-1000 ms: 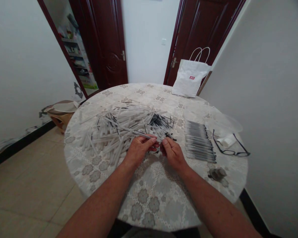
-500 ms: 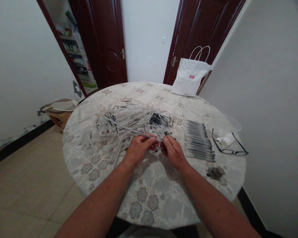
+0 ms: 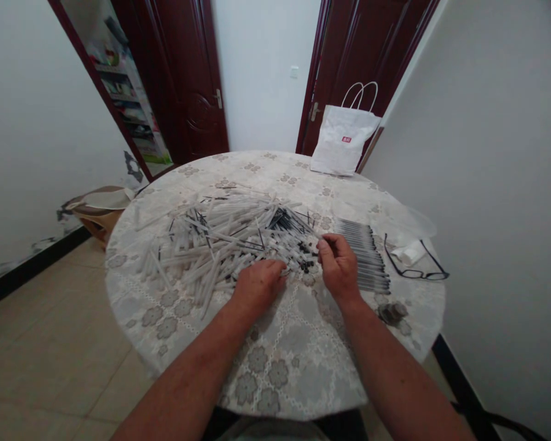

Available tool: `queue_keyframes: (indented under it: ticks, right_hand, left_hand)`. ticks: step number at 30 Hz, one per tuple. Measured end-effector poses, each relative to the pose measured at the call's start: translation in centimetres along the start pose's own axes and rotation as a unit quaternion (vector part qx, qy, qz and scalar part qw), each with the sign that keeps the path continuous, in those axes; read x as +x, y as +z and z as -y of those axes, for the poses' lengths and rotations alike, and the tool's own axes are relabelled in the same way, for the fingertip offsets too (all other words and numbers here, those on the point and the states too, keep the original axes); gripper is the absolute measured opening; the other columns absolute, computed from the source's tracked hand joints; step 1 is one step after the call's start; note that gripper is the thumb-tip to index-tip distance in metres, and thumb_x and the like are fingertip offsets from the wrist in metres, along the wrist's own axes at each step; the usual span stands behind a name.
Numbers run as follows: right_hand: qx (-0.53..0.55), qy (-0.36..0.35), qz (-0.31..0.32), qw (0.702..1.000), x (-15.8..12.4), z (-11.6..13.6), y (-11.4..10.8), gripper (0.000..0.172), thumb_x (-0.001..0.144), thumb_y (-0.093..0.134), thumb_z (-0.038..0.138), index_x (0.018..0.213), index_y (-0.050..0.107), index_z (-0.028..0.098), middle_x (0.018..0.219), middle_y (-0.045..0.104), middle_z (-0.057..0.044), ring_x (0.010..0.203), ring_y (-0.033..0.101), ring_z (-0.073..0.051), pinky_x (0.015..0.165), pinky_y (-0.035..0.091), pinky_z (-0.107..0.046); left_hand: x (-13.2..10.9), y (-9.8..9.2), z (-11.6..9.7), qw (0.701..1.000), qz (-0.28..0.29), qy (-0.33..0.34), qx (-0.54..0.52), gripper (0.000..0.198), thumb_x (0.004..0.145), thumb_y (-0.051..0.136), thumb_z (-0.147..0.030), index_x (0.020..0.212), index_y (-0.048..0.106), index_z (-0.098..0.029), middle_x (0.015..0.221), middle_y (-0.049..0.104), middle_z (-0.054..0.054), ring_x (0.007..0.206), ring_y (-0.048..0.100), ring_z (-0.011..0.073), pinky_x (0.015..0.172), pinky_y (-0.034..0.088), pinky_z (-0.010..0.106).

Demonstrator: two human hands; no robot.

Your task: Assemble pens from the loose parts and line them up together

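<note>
A loose pile of translucent white pen tubes and thin black refills [image 3: 220,239] covers the middle of the round table [image 3: 280,361]. My left hand [image 3: 257,285] lies at the pile's near edge, fingers curled down onto the tubes; what they grip is hidden. My right hand [image 3: 340,263] hovers beside a tidy row of assembled pens [image 3: 365,254], its fingers pinched together; I cannot make out what is in them. Small black caps [image 3: 305,250] lie scattered between my hands.
Black-framed glasses [image 3: 416,269] and a clear plastic bag [image 3: 395,223] lie at the table's right. A white paper bag [image 3: 342,144] stands at the far edge before a dark door. A small dark object [image 3: 392,312] sits near the right rim. A wooden stool [image 3: 98,211] stands left.
My hands have come apart. The right one moved right to the row of pens; the left one dropped onto the pile's edge and the tube it held up is no longer visible.
</note>
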State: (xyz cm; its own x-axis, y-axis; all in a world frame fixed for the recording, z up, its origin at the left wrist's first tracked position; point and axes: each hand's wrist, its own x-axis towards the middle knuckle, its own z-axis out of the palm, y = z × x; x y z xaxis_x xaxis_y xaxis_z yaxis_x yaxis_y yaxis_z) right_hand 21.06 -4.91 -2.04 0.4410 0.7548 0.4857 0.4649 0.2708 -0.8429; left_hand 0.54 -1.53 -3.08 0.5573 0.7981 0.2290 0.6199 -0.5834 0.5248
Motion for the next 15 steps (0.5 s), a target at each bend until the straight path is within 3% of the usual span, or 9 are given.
queue_keyframes:
  ticks: [4, 9, 12, 15]
  right_hand:
    - [-0.006, -0.012, -0.009, 1.000, 0.1, -0.2, 0.0, 0.023, 0.094, 0.060, 0.042, 0.101, 0.065, 0.021, 0.078, 0.064, -0.001, 0.068, 0.058, -0.017, 0.065, 0.046, -0.030]
    - [-0.007, -0.019, 0.000, 1.000, -0.1, 0.1, 0.0, 0.021, 0.094, 0.060, 0.040, 0.103, 0.066, 0.021, 0.082, 0.065, -0.002, 0.072, 0.059, -0.018, 0.066, 0.047, -0.030]
    - [0.005, -0.015, -0.002, 1.000, -0.2, 0.2, 0.0, 0.021, 0.094, 0.061, 0.040, 0.103, 0.066, 0.021, 0.083, 0.065, -0.002, 0.072, 0.060, -0.018, 0.066, 0.047, -0.030]
    - [0.021, -0.005, -0.017, 1.000, -0.1, 0.0, -0.1, 0.023, 0.094, 0.061, 0.041, 0.105, 0.065, 0.021, 0.082, 0.064, -0.002, 0.071, 0.059, -0.017, 0.065, 0.047, -0.029]
  left_hand:
    - [-0.1, 0.6, -0.6, 0.991, 0.054, 0.006, 0.123, 0.019, 0.091, 0.058, -0.022, 0.106, 0.070, -0.025, 0.101, 0.071, 0.010, 0.096, 0.066, 0.0265, 0.075, 0.045, 0.032]
    - [-0.1, 1.0, -0.9, 0.982, 0.067, 0.011, 0.176, 0.019, 0.093, 0.052, -0.019, 0.104, 0.067, -0.023, 0.099, 0.068, 0.010, 0.087, 0.067, 0.0256, 0.070, 0.044, 0.033]
    - [-0.2, 1.1, -1.0, 0.983, 0.060, 0.012, 0.173, 0.019, 0.093, 0.049, -0.018, 0.100, 0.067, -0.021, 0.096, 0.067, 0.010, 0.086, 0.066, 0.0252, 0.071, 0.045, 0.033]
    - [-0.3, 0.7, -1.3, 0.995, 0.003, 0.018, 0.101, 0.019, 0.093, 0.048, -0.020, 0.100, 0.066, -0.020, 0.099, 0.067, 0.011, 0.090, 0.065, 0.0252, 0.078, 0.047, 0.035]
